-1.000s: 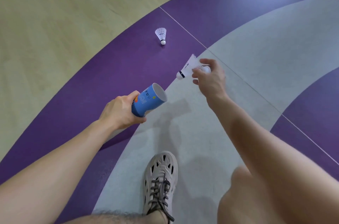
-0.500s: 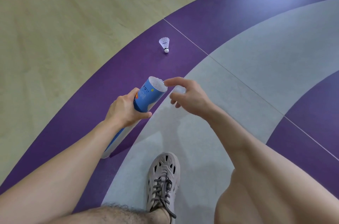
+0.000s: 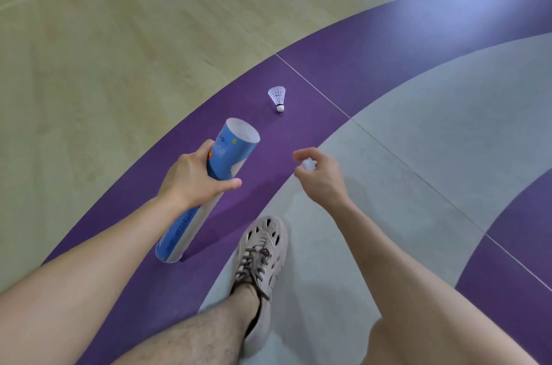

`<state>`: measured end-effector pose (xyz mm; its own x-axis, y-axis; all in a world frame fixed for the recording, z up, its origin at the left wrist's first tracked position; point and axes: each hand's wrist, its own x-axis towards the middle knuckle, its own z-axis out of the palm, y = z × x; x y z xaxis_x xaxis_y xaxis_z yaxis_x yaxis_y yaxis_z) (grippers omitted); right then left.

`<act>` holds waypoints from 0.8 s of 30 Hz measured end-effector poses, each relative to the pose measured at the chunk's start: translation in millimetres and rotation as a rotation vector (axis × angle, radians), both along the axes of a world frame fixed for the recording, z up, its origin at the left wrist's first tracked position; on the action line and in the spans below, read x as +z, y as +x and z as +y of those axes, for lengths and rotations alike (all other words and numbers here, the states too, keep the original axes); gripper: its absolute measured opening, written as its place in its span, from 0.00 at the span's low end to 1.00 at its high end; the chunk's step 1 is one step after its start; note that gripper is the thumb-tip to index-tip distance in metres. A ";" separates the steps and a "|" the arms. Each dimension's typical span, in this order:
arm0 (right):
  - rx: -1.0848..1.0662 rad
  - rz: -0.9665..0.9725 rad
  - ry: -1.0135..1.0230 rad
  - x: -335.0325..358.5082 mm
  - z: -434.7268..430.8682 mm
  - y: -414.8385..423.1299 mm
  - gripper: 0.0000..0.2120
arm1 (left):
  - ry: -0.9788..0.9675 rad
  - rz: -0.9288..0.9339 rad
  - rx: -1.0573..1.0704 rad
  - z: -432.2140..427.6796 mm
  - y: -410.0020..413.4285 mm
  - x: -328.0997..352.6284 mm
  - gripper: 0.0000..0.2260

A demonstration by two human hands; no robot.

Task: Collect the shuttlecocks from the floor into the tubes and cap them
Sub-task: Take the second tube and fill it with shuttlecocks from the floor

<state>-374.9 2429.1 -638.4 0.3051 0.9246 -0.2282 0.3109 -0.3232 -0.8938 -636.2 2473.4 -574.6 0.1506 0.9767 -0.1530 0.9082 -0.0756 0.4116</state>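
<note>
My left hand (image 3: 194, 179) sits just left of the frame's centre, its forearm running in from the lower left edge. Fingers and thumb are wrapped round the blue tube (image 3: 230, 149), the thumb lying across the near side, and the grip sits above the tube's middle. The tube is tilted. Its open, uncapped mouth points up toward the centre of the frame, and its lower end hangs down and to the left over the purple band (image 3: 298, 137) of the floor. I cannot tell what is inside the mouth.

My right hand (image 3: 324, 178) is right of centre, well apart from the tube, with the forearm coming in from the lower right. Its back faces the camera and its fingers are curled in, pinching a small white object (image 3: 309, 165) that I cannot identify.

One shuttlecock (image 3: 277, 97) lies on the purple band above the centre, cork end toward me, beyond the tube's mouth and touching neither hand. A beige shoe (image 3: 263, 245) stands below centre, where the purple meets the grey floor (image 3: 418, 131).
</note>
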 end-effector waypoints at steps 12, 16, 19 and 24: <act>0.242 -0.618 -0.048 -100.8 256.4 10.1 0.16 | 0.004 0.081 -0.012 133.2 9.7 -56.8 0.32; 0.247 -0.734 -0.022 -109.2 328.4 4.0 0.24 | -0.030 0.187 -0.043 163.4 14.8 -67.9 0.32; 0.299 -0.810 -0.006 -111.9 362.2 0.3 0.29 | -0.065 0.214 -0.090 170.9 15.6 -76.9 0.31; 0.325 -0.846 -0.201 -107.3 366.9 17.5 0.21 | -0.085 0.244 -0.126 173.0 14.1 -86.4 0.30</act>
